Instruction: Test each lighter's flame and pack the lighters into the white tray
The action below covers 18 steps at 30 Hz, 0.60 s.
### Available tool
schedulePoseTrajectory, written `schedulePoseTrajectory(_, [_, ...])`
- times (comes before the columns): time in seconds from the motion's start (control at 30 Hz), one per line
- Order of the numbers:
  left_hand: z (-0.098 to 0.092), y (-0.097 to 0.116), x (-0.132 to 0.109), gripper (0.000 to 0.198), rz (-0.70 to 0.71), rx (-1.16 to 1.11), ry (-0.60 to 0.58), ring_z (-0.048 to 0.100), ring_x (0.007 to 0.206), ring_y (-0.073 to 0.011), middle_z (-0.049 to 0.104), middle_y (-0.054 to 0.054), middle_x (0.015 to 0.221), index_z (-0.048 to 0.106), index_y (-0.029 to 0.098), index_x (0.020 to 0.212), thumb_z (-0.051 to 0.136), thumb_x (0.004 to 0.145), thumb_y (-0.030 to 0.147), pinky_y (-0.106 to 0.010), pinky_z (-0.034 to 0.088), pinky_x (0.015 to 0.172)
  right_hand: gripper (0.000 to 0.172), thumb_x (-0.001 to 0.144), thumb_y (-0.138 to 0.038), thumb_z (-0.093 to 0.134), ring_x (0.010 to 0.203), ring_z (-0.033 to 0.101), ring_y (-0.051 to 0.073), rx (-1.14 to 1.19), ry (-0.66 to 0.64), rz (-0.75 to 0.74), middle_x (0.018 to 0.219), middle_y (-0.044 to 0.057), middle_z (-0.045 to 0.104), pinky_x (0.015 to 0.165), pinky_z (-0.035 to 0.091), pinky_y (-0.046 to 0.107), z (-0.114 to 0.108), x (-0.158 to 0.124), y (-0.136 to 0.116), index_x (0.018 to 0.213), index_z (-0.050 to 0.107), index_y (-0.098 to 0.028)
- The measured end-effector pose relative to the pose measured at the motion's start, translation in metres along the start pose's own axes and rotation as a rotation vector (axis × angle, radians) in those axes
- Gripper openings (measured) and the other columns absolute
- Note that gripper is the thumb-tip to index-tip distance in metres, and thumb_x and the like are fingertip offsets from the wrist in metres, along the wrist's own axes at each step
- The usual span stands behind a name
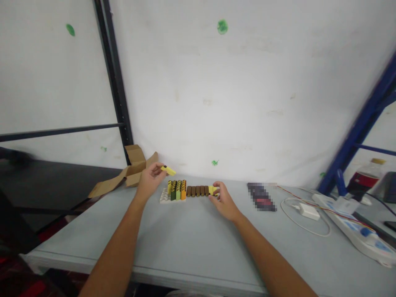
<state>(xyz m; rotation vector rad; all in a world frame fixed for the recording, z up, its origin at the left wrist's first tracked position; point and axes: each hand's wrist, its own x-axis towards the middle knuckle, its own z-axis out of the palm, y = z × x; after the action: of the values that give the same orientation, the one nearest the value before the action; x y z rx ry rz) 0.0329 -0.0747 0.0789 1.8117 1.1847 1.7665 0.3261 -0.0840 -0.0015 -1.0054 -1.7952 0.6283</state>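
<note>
A yellow lighter point(168, 170) with a dark end is pinched in the fingers of my left hand point(151, 178), lifted above the table. Just below it stands a white tray point(165, 194) with rows of round holes. Yellow, dark green, light green and orange lighters point(177, 190) fill its right part upright. To the right of the tray, a row of brown lighters point(198, 191) lies side by side, ending in yellow lighters point(211, 190). My right hand point(225, 202) is over that yellow end, thumb and fingers apart; whether it touches them is unclear.
An opened cardboard box point(135, 169) sits at the back left, close to a black metal post point(116, 78). On the right are a pixelated dark object point(261, 198), a white cable with an adapter point(309, 211), a power strip point(349, 231) and a drink bottle point(366, 177).
</note>
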Motion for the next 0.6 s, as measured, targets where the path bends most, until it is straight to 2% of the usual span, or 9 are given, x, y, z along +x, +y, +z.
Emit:
schedulePoseTrajectory(0.07, [-0.014,-0.015,0.006,0.026,-0.069,0.08,0.11,0.066,0.068,-0.0179,0.067,-0.002,0.073,0.057,0.018,0.082,0.065,0.067,0.037,-0.029,0.053,0.069,0.03,0.081,-0.031,0.054,0.087,0.06,0.018,-0.019,0.078,0.095,0.115,0.008,0.053,0.075,0.05,0.034,-0.008,0.007,0.017,0.108,0.048,-0.02])
schedulePoseTrajectory(0.13, [-0.022,-0.027,0.008,0.022,-0.125,0.199,0.122,0.064,0.065,-0.0172,0.065,-0.001,0.069,0.057,0.018,0.079,0.063,0.065,0.034,-0.028,0.051,0.065,0.029,0.078,-0.033,0.055,0.082,0.061,0.019,-0.041,0.154,0.151,0.111,0.008,0.057,0.073,0.05,0.035,-0.016,0.013,0.029,0.102,0.052,-0.019])
schedulePoseTrajectory(0.23, [-0.027,-0.038,0.006,0.019,-0.154,0.329,-0.027,0.061,0.062,-0.017,0.064,0.001,0.065,0.059,0.019,0.074,0.061,0.063,0.034,-0.027,0.048,0.061,0.025,0.075,-0.035,0.054,0.078,0.061,0.02,-0.093,0.22,0.18,0.101,0.008,0.062,0.074,0.049,0.035,-0.025,0.016,0.039,0.094,0.055,-0.018])
schedulePoseTrajectory(0.4, [-0.023,-0.041,-0.001,0.015,-0.209,0.423,-0.386,0.061,0.061,-0.0181,0.064,0.002,0.059,0.061,0.02,0.067,0.062,0.06,0.033,-0.027,0.046,0.059,0.017,0.073,-0.029,0.051,0.074,0.06,0.018,-0.149,0.165,0.18,0.091,0.005,0.065,0.074,0.048,0.034,-0.024,0.014,0.043,0.086,0.058,-0.019])
schedulePoseTrajectory(0.5, [-0.021,-0.041,-0.003,0.015,-0.247,0.403,-0.485,0.063,0.064,-0.0188,0.067,0.001,0.061,0.061,0.02,0.067,0.062,0.061,0.034,-0.028,0.048,0.062,0.015,0.074,-0.028,0.052,0.073,0.06,0.018,-0.144,0.143,0.164,0.089,0.004,0.066,0.073,0.048,0.033,-0.021,0.014,0.042,0.084,0.058,-0.019])
schedulePoseTrajectory(0.6, [-0.02,-0.042,-0.003,0.017,-0.261,0.391,-0.497,0.065,0.066,-0.019,0.069,0.0,0.063,0.061,0.019,0.069,0.063,0.063,0.036,-0.028,0.049,0.064,0.013,0.075,-0.026,0.053,0.074,0.06,0.019,-0.158,0.132,0.16,0.09,0.005,0.066,0.075,0.048,0.035,-0.02,0.014,0.043,0.084,0.059,-0.019])
